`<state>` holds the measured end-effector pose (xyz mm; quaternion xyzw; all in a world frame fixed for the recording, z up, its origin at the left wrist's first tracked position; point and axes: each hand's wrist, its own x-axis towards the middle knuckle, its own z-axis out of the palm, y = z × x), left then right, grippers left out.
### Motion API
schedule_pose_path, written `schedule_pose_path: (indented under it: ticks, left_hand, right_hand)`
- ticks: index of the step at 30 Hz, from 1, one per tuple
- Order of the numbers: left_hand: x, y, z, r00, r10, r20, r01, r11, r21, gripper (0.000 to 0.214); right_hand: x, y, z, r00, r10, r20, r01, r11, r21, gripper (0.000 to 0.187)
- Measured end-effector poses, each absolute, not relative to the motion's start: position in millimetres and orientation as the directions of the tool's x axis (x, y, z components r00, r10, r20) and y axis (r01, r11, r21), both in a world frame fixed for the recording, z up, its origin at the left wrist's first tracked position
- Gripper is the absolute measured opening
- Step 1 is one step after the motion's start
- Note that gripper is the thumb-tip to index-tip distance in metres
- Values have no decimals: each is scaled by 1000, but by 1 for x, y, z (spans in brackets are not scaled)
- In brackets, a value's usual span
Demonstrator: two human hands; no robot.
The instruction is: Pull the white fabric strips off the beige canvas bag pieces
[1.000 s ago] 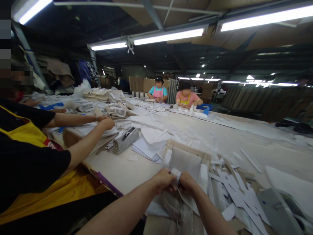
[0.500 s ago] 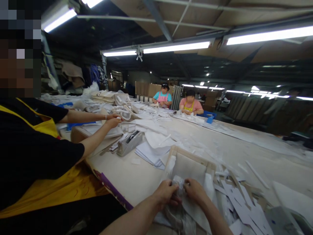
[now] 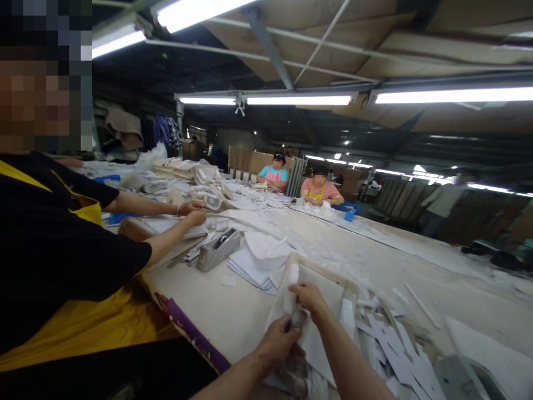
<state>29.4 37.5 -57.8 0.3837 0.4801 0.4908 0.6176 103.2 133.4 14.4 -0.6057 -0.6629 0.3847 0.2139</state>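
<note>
In front of me on the table is a shallow beige-rimmed box (image 3: 352,284) with a pale sheet (image 3: 320,282) and white padded strips (image 3: 293,275) inside it. My left hand (image 3: 278,340) is closed on crumpled clear plastic wrap (image 3: 298,318) over the near left part of the box. Just above it, my right hand (image 3: 311,300) has its fingers pinched together against the white strip along the left side. What lies between those right fingers is hidden. More of the plastic hangs below my left hand.
A grey tape dispenser (image 3: 219,251) and stacked white sheets (image 3: 252,266) lie beyond the box to the left. Card scraps (image 3: 402,341) are heaped at right. A co-worker in a yellow apron (image 3: 137,311) reaches over the table (image 3: 195,300) on my left. Two people sit across it.
My right hand has moved up and left to the box's left strip, away from the plastic between both hands. My left hand has shifted slightly down and left. The view has tilted slightly.
</note>
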Motion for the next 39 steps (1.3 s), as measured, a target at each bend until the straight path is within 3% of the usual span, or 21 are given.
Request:
schedule_pose_path:
  ticks: [5,13,19,23,29,39]
  left_hand:
    - [29,42,-46,50,975,-215,-282,220,934,47]
    - [31,52,-47,5,987,-163,-346,155,925,40]
    - [29,46,-47,61,991,-123,-370,137,919,45]
    - [29,48,-52,28,999,-41,-388,48,920,44]
    - [30,54,-58,49,994,-98,-318,108,942,41]
    - [37,60,-47,-169,971,-169,-17,168,986,34]
  right_hand:
    - [128,103,41,-120,980,-157,460,-85,-884,25]
    - [145,22,-41,-71,997,-37,373,-8,-928,42]
    - [143,31,-60,-84,996,23,331,50,-942,39]
    - [143,33,-61,-97,995,32,355,65,-933,32]
    - [142,26,-55,-110,994,11,455,60,-888,22]
    - [145,27,-46,15,999,-34,565,-37,-824,22]
